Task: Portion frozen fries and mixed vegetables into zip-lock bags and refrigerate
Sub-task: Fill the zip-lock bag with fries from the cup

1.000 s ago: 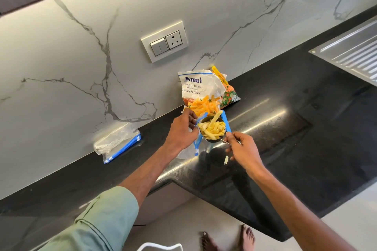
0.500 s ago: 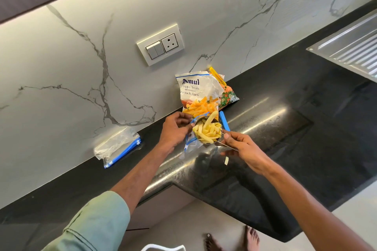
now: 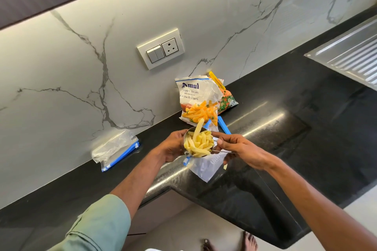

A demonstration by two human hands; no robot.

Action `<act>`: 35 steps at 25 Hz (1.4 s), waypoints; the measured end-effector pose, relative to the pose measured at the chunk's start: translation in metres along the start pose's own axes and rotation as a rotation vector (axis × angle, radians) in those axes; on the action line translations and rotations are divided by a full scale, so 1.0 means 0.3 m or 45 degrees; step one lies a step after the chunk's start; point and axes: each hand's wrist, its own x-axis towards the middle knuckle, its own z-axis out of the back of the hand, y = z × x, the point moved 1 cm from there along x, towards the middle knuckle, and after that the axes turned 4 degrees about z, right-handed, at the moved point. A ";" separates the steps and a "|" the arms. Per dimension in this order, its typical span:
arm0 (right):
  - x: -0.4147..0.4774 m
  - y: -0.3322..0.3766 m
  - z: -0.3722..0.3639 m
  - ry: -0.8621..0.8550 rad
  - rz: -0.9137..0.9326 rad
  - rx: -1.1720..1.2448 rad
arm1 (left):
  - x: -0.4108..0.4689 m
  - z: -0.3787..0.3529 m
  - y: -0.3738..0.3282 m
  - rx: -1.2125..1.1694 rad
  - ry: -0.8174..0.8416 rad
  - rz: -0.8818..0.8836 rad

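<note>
**Q:** Portioning status?
**A:** Early stage. A steel cup [image 3: 187, 152] heaped with fries [image 3: 199, 144] sits at the mouth of one zip-lock bag [image 3: 206, 168] above the counter [image 3: 285, 149] edge. No filled bag is visible. The vegetable pack [image 3: 227, 101] and spare bags [image 3: 116, 150] wait; refrigeration remains.
**Q:** Grip?
**A:** Left hand [image 3: 173, 145] curls round the bag mouth beside the cup. Right hand [image 3: 234, 149] pinches the cup handle.
**Q:** Legible text?
**A:** Fries pack [image 3: 193, 98]: "Amul", "Happy Treats", "French Fries"

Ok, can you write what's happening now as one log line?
step: portioning fries | left hand: holds zip-lock bag mouth | right hand: holds steel cup by handle | cup: full, over bag
</note>
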 end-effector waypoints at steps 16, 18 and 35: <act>0.092 0.090 0.041 0.296 -0.180 -0.290 | -0.048 0.000 -0.018 0.054 -0.086 -0.116; 0.108 0.083 0.044 0.309 -0.200 -0.279 | -0.043 0.006 -0.014 0.052 -0.093 -0.105; 0.095 0.116 0.032 0.225 -0.309 -0.457 | -0.036 0.042 0.003 0.009 -0.331 -0.137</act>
